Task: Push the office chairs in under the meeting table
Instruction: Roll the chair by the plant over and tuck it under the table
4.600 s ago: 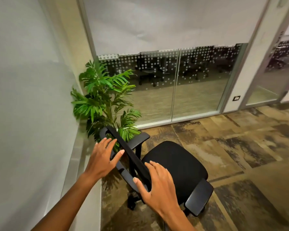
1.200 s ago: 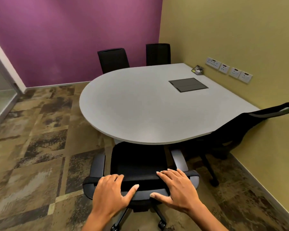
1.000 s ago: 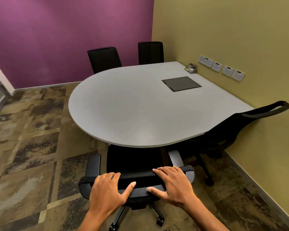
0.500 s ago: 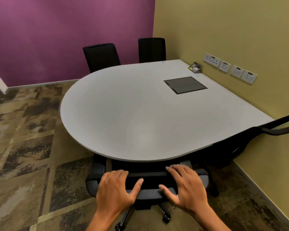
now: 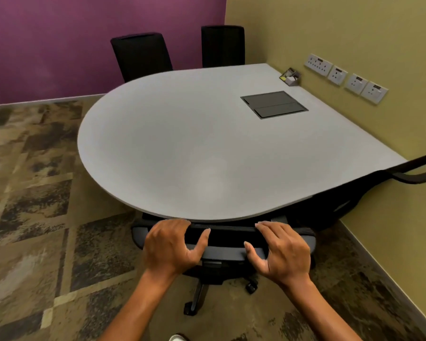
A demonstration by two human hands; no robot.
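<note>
A black office chair [image 5: 228,238] stands at the near edge of the grey meeting table [image 5: 182,148], its seat hidden under the tabletop. My left hand [image 5: 172,244] and my right hand [image 5: 280,249] both rest on the top of its backrest, fingers curled over the rim. Another black chair [image 5: 354,193] sits at the right against the yellow wall, partly under the table. Two more chairs, one [image 5: 142,56] on the left and one [image 5: 223,45] on the right, stand at the table's far side by the purple wall.
A dark cable hatch [image 5: 273,104] is set into the tabletop and a small holder [image 5: 291,77] stands near the wall. Wall sockets [image 5: 347,81] line the yellow wall. Patterned carpet [image 5: 35,193] stretches to the left.
I turned from a chair by the plant and glass wall to the table. Over the last second the chair rolled forward, and its seat and armrests slid under the tabletop.
</note>
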